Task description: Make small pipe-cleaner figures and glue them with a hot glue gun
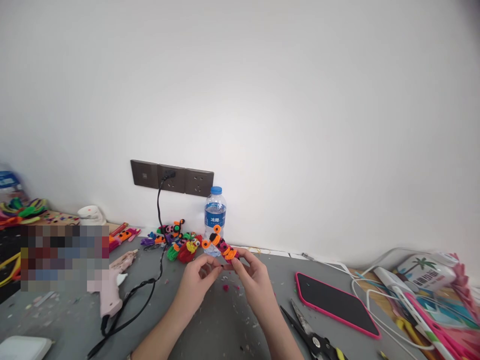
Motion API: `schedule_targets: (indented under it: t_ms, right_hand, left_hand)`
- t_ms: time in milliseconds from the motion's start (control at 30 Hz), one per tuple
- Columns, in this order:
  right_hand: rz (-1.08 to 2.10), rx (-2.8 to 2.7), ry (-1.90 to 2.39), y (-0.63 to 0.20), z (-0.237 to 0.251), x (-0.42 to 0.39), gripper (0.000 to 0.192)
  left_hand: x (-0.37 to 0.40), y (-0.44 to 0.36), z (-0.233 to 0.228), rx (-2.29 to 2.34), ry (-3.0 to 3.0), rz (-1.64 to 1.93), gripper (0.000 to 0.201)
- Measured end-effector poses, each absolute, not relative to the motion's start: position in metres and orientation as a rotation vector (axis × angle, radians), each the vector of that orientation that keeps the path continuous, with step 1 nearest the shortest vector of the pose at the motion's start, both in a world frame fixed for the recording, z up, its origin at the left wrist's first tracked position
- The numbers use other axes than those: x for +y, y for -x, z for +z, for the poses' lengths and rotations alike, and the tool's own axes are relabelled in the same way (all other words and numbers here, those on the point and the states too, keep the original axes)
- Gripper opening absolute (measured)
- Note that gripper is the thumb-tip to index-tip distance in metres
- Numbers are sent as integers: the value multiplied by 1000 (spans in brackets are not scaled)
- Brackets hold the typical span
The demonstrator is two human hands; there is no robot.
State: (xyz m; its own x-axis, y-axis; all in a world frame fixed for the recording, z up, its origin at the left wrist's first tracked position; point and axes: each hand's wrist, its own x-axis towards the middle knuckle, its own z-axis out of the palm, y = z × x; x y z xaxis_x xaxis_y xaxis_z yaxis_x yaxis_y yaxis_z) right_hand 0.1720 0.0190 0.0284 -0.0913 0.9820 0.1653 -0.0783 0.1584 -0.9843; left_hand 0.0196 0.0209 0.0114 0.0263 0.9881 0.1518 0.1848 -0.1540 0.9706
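Scissors [311, 337] lie nearest the camera, at about four o'clock from the hands on the grey bench [225, 325]. Above them, the left hand [197, 280] and right hand [253, 277] meet over the bench, each grip pinched on one pipe-cleaner figure [221, 246]. Its long axis runs from ten o'clock, where the orange loops rise, down to four o'clock at the right fingertips. The left fingertips clamp the lower end from eight o'clock; the right hand holds nearer the middle. A water bottle [215, 212] stands just behind at twelve o'clock, a phone [335, 302] at three o'clock, and a glue gun [112, 285] at nine o'clock.
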Motion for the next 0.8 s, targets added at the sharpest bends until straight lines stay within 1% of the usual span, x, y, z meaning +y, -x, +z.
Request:
schedule_targets:
  t_ms: [133, 300, 433, 633, 800]
  right_hand:
    - [1173, -1322, 983, -171, 27, 19, 35]
    - [1168, -1315, 994, -171, 26, 19, 39]
    - [1170, -1294, 996, -171, 27, 18, 40]
    - [1152, -1315, 1015, -170, 27, 18, 40]
    - [1136, -1297, 1053, -172, 25, 19, 41]
  left_hand:
    - [22, -20, 8, 1294, -1470, 1216, 24]
    - [22, -20, 11, 1308, -1500, 1230, 24]
    - [20, -20, 14, 1334, -1558, 1253, 20]
    - [22, -19, 7, 1352, -1624, 1314, 15]
    - [21, -21, 8, 1376, -1718, 1277, 14]
